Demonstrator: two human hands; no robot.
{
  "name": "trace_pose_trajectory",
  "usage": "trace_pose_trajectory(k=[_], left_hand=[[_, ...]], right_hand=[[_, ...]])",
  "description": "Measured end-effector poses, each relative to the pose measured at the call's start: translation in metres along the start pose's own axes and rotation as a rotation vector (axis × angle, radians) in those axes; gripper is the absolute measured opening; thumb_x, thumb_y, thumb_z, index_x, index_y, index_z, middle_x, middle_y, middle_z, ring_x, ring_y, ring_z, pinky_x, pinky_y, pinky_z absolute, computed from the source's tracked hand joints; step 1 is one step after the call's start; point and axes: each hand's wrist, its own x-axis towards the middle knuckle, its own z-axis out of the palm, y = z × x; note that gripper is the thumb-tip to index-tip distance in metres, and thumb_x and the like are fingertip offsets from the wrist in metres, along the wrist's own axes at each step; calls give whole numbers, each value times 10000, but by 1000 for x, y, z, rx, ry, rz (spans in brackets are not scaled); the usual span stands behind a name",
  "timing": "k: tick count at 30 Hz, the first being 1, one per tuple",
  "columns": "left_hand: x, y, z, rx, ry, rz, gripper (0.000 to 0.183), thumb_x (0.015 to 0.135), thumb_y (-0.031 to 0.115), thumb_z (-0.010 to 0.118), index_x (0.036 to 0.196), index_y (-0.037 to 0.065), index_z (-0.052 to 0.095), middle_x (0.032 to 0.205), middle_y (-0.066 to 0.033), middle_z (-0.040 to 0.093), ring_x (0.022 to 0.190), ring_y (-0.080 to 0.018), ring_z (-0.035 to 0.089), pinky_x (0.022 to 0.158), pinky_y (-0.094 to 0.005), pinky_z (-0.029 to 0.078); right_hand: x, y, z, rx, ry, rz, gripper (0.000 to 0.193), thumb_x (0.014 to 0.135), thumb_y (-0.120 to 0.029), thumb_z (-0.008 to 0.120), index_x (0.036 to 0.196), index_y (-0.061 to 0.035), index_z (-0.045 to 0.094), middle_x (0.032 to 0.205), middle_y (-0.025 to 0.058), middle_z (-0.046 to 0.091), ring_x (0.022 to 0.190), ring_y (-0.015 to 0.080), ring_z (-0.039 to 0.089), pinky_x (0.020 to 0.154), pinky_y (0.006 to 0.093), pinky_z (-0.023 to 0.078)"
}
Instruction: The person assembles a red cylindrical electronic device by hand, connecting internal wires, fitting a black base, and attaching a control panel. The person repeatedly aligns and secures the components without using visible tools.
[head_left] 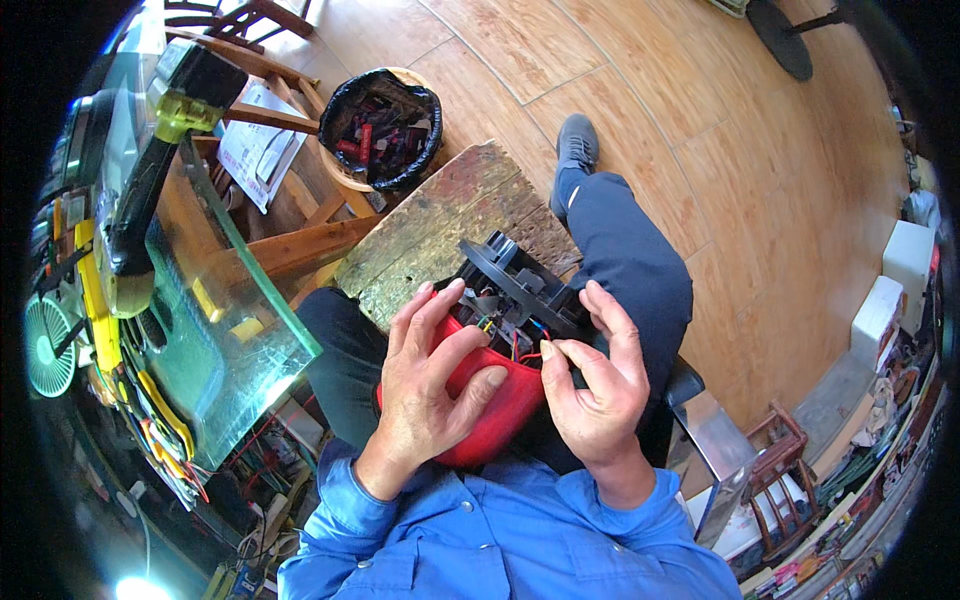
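An opened device with a rounded red housing and a black round-flanged part rests at my lap. Thin wires, red, blue and yellow-green among them, show in the gap between the two parts. My left hand lies over the red housing's left side, thumb on its surface, fingers curved toward the opening. At the right of the opening, my right hand pinches a thin red wire between thumb and forefinger; its other fingers are raised beside the black part. Fingers partly cover the inside of the housing.
A worn wooden stool stands just ahead. Beyond it is a bin lined with a black bag, holding scraps. On the left, a glass-topped table carries a black-handled mallet and several hand tools. White boxes stand far right.
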Motion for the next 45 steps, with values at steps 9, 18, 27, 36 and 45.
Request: trace_pose_trajectory(k=[9, 18, 27, 36, 45], left_hand=[[-2, 0, 0, 9, 9, 12, 464, 957, 451, 911, 1242, 104, 792, 1671, -256, 589, 1561, -547, 495, 1273, -654, 425], [0, 0, -1, 12, -2, 2, 468, 917, 425, 935, 1247, 121, 803, 1674, -244, 583, 1562, -549, 490, 1264, -642, 448], [-1, 1, -2, 29, -8, -11, 458, 873, 386, 964, 1237, 146, 824, 1680, -224, 580, 1571, -539, 483, 1247, -631, 482], [1, -2, -4, -13, -18, -11, 439, 957, 433, 908, 1227, 107, 793, 1686, -255, 577, 1568, -545, 490, 1274, -656, 419], [1, -6, -9, -20, -69, -12, 482, 990, 505, 875, 1201, 82, 783, 1693, -298, 558, 1579, -545, 478, 1293, -658, 376]], right_hand=[[-8, -9, 16, -45, 4, 87, 112, 981, 16, 842, 1022, 59, 746, 1681, 382, 538, 1503, 499, 610, 1254, 560, 498], [-14, -11, 27, -74, 89, 59, 97, 1045, 24, 790, 1101, 99, 765, 1715, 409, 494, 1519, 505, 618, 1215, 533, 544], [-12, -7, 25, -16, 69, 46, 145, 986, 66, 812, 1120, 90, 762, 1703, 421, 499, 1476, 536, 641, 1211, 561, 545], [-3, 13, 11, 181, -23, 2, 121, 1004, 34, 809, 1118, 72, 797, 1710, 394, 513, 1478, 475, 646, 1237, 544, 523], [22, 38, -3, 391, -169, 196, 347, 1103, -205, 776, 1329, 57, 744, 1584, 363, 636, 1510, 477, 626, 1256, 507, 484]])
